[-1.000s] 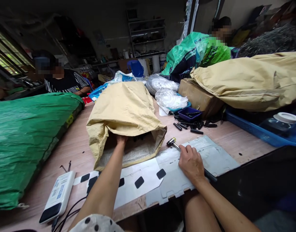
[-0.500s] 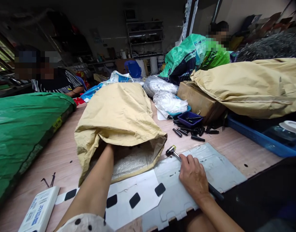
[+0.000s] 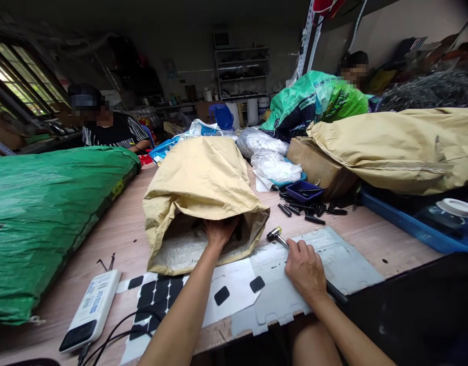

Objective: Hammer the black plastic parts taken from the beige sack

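My left hand reaches into the open mouth of a tan sack; its fingers are hidden in the shade inside. My right hand is wrapped round a small hammer, whose head points away to the left and whose black grip comes out below the palm. The hammer and hand rest over a grey sheet. Beside it lie white paper and a sheet of black rounded pads.
A white power bank with cables lies at the left, near a green sack. Black parts surround a purple tray. A cardboard box and blue tray stand right. Two people are beyond the table.
The view has shifted left, showing more of the pads and power bank. My left hand has moved right and partly back toward the sack's mouth. My right hand still holds the hammer.
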`<state>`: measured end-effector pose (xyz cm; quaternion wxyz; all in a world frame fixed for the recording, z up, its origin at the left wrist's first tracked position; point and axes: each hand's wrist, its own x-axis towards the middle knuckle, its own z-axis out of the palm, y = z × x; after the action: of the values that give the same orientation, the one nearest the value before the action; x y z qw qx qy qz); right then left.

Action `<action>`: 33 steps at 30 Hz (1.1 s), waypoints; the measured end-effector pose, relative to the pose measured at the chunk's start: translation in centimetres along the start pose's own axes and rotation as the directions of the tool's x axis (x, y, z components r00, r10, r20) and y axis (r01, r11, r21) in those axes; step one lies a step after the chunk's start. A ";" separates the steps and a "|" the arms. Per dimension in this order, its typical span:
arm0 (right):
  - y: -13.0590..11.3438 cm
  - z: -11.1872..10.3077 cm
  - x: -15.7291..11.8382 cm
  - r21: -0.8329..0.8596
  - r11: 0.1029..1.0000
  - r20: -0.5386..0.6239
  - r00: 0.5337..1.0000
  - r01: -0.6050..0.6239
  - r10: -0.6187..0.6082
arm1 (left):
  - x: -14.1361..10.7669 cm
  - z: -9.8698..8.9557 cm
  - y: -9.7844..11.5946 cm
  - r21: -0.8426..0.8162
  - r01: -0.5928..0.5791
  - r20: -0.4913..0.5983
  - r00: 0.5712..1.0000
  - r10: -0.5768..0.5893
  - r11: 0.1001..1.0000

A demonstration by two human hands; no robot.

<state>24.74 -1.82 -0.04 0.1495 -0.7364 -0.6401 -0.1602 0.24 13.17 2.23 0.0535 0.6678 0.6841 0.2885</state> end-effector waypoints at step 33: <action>0.0 0.0 0.0 0.032 0.999 0.024 1.000 -0.020 0.019 | -8.7 -0.7 -2.9 -0.009 -0.181 -0.090 0.980 0.179 0.984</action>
<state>24.75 -1.77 -0.05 0.1554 -0.7420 -0.6371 -0.1396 -1.74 4.91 -1.29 0.0025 0.7129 0.6201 0.3274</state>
